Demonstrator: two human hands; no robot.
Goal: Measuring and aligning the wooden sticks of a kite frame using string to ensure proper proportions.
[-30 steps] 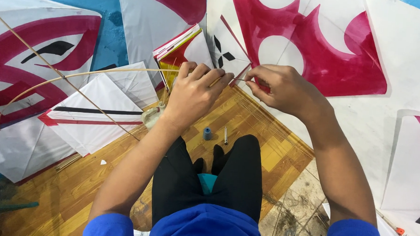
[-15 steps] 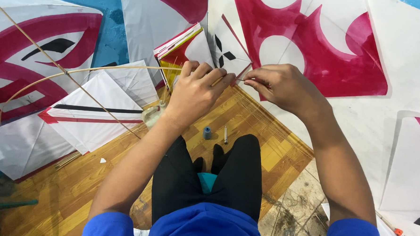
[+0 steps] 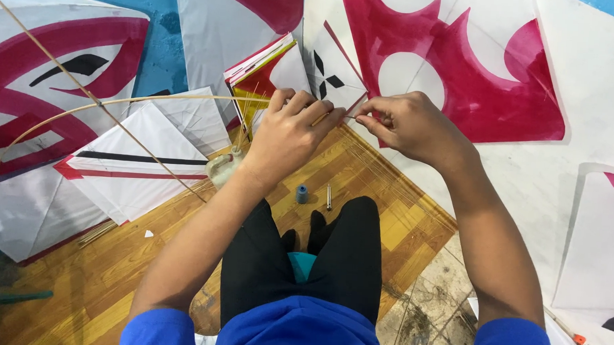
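At the far left of the frame lies a large white kite (image 3: pixel 42 64) with crimson bands, a bent bamboo frame (image 3: pixel 117 105) resting across it. Just right of that, a smaller white kite (image 3: pixel 135 165) with a black and a red stripe lies on the wooden floor (image 3: pixel 130 268). A pale plastic bottle (image 3: pixel 222 167) stands near the left wrist; what it holds cannot be told. Behind it leans a stack of folded kites (image 3: pixel 266 71). The left hand (image 3: pixel 291 134) has its fingers closed on a thin bamboo stick (image 3: pixel 327 115) at upper centre. A blue thread spool (image 3: pixel 301 193) and a small metal tool (image 3: pixel 329 196) sit below. The right hand (image 3: pixel 409 125) pinches the same stick's end, over a white-and-crimson kite (image 3: pixel 463 69).
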